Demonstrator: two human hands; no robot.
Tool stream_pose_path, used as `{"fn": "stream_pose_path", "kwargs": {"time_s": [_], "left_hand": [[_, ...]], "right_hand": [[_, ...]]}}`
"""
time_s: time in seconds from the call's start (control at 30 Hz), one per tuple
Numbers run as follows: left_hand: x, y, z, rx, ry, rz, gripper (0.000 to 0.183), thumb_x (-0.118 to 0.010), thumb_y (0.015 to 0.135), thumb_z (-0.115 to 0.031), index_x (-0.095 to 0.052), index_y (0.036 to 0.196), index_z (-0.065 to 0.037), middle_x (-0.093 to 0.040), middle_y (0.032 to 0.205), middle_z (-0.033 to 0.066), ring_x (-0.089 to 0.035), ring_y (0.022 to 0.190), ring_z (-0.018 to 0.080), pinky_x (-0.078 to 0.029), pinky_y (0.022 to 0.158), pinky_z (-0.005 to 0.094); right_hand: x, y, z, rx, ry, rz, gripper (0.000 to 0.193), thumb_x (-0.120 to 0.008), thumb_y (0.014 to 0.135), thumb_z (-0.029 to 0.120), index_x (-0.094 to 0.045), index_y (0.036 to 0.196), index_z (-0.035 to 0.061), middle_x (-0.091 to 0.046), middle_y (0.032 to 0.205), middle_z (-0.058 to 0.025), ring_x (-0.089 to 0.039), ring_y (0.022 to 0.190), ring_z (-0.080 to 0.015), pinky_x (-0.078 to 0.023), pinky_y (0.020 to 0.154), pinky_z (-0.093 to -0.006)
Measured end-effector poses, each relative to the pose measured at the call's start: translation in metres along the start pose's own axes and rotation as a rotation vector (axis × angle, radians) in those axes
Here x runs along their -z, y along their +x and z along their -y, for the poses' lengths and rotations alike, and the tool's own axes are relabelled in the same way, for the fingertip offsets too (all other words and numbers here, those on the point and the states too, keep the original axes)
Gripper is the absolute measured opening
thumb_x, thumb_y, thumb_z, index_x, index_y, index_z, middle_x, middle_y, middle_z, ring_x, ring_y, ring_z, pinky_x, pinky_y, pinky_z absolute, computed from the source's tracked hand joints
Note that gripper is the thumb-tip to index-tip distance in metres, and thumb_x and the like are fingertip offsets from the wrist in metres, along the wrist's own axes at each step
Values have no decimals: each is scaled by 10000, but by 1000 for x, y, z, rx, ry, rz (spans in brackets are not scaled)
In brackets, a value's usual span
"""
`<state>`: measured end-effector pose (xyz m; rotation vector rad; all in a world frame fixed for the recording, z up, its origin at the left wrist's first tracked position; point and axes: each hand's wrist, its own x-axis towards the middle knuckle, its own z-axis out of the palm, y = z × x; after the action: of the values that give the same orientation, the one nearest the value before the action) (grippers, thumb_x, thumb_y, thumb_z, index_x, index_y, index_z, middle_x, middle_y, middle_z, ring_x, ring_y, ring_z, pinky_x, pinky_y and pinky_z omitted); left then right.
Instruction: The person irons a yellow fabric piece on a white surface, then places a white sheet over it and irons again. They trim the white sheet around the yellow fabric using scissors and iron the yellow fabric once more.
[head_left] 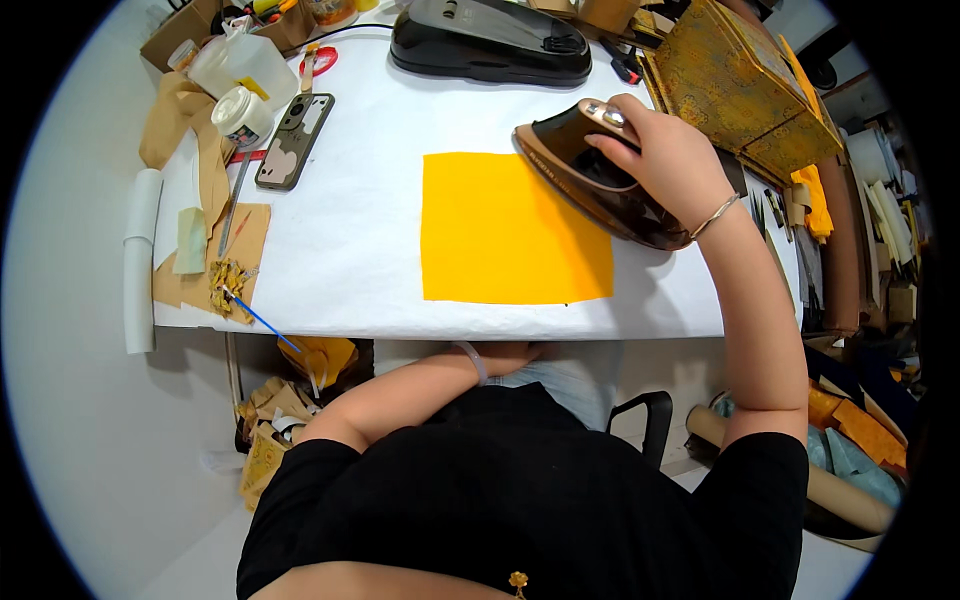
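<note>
Left edge of white table (350, 250): phone (293, 140), white jar (241, 115), brown paper scraps (200, 250). Left hand (505, 357) under table edge, fingers hidden, state unclear. Centre: yellow fabric square (510, 230), flat. Right: brown iron (595, 180), tilted over square's upper right corner, handle wrapped by right hand (665, 155).

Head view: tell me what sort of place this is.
Probably a craft or fabric workshop. The right hand grips an iron at the edge of a yellow sheet on a white table, with glue bottles and paper scraps alongside.
</note>
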<state>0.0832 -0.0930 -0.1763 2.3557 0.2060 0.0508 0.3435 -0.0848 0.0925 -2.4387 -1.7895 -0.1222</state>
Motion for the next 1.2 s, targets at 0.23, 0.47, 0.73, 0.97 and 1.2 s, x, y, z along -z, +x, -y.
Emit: {"fn": "stream_pose_path", "kwargs": {"time_s": [0.23,0.47,0.73,0.97,1.2], "left_hand": [[37,-3,-1,-15,-99,-292,345,-558,1090,-327,-707,1336,-136,-709,1346,141,-666,1236,366,-523,1061,475],[49,-48,11,50,-322,-186,348,-610,1070,-305,-688,1352,-118,-694,1341,151,-639,1247,378,-519,1047,480],[71,-56,24,177,-276,-224,397,-611,1066,-278,-638,1431,-125,-633,1472,150,-587,1356,361,-456,1157,470],[73,-51,29,210,-273,-243,396,-610,1064,-271,-638,1430,-120,-634,1467,152,-583,1359,360,-454,1158,469],[75,-43,30,200,-257,-264,395,-609,1063,-264,-638,1429,-116,-636,1463,154,-580,1362,359,-452,1159,468]], "right_hand": [[29,4,18,-143,168,121,448,-722,1043,339,-625,1377,57,-771,1007,-195,-736,892,-362,-575,809,-431],[47,-9,61,-27,329,241,488,-687,1048,222,-550,1494,82,-733,1069,-208,-740,937,-326,-579,877,-400],[18,-5,89,330,194,255,535,-764,977,238,-569,1462,125,-750,1169,-156,-761,888,-343,-621,771,-394],[6,45,95,312,199,248,470,-771,978,255,-591,1406,178,-767,1045,-146,-758,883,-361,-610,754,-408],[-6,72,91,391,166,115,365,-728,1013,323,-603,1318,164,-770,940,-112,-750,813,-329,-599,696,-405]]}}
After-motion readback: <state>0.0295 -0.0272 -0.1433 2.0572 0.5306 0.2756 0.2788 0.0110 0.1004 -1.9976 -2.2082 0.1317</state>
